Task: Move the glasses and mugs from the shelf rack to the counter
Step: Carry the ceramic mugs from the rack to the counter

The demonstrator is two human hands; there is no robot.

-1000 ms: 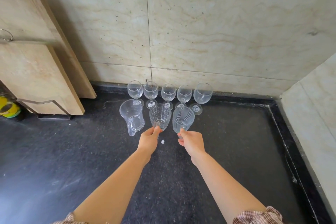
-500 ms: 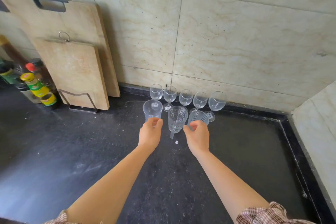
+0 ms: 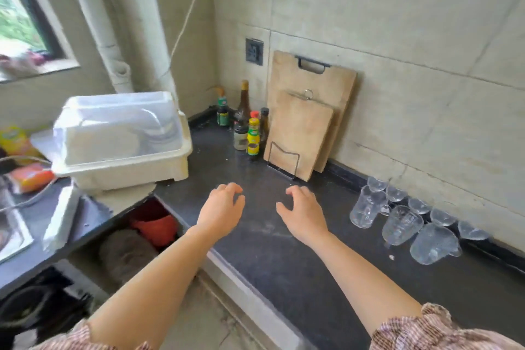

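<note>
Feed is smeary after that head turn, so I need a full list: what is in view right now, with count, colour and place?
glasses and mugs: about eight, clear, counter by right wall
counter: one, black, centre
cutting boards: two, wood, leaning on wall in wire stand
bottles: about six, mixed, back corner
dish rack: one, cream with clear lid, left
wall socket: one, dark, above bottles
sink: one, steel, far left
left hand: open, empty, above counter
right hand: open, empty, above counter
</note>
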